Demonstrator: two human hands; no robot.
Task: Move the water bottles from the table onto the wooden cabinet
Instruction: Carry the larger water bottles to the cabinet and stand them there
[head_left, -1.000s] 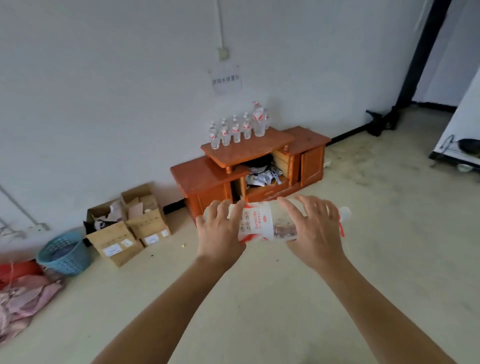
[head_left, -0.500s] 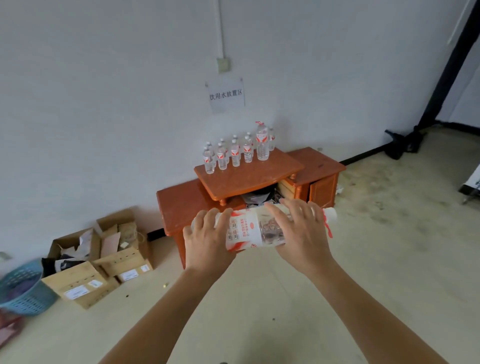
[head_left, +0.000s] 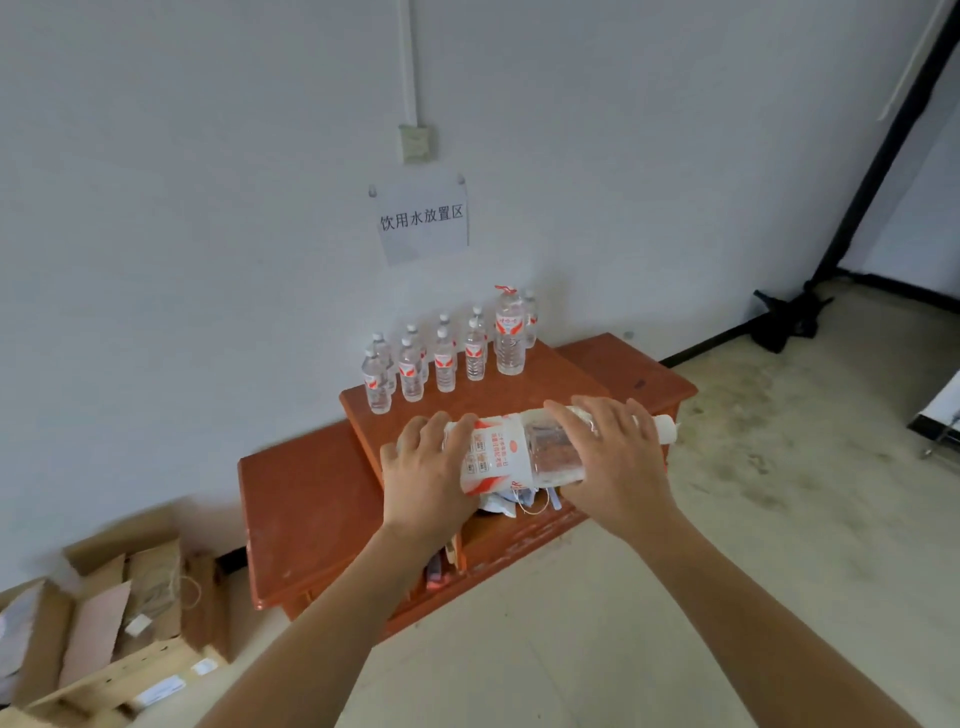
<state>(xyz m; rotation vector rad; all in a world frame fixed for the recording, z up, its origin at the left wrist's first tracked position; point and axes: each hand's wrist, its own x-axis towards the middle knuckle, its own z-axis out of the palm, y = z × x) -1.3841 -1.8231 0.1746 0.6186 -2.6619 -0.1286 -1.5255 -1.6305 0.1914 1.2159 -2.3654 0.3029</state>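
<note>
Cabinet top's (head_left: 519, 396) front open by btl (head_left: 501, 457)

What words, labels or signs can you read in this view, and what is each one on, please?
"饮用水放置区": paper sign on the wall.
Label on the held bottle, gripped by left hand and right hand: red print, too blurred.
Labels on the standing bottles on the wooden cabinet: too small.
Stickers on the cardboard boxes: blurred.

bare front of raised cabinet top (head_left: 524, 397), standing bottles (head_left: 445, 358) crowding its back edge along the wall (head_left: 208, 208)
</note>
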